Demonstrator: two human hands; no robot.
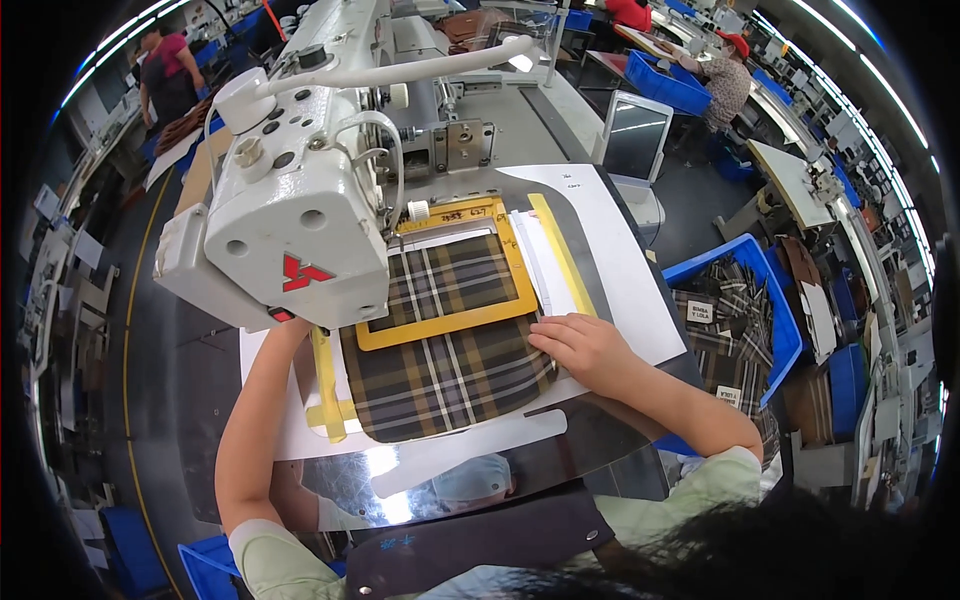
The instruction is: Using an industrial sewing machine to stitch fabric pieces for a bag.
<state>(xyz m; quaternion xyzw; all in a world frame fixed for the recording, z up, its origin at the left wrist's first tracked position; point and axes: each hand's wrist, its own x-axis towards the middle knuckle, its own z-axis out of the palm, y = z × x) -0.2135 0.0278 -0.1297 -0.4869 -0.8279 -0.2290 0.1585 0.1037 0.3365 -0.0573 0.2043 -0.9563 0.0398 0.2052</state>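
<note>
The right hand lies flat, clutching nothing, steadying the plaid fabric piece beside the yellow clamp frame. The left hand's grip is hidden (behind the sewing machine head). Alignment seems underway.

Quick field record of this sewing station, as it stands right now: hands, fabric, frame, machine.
right hand: flat on the right edge of the plaid fabric
left hand: hidden behind the white sewing machine head
yellow frame: lying on the plaid fabric, under the machine
blue bin: at the person's right, holding more plaid pieces
</note>
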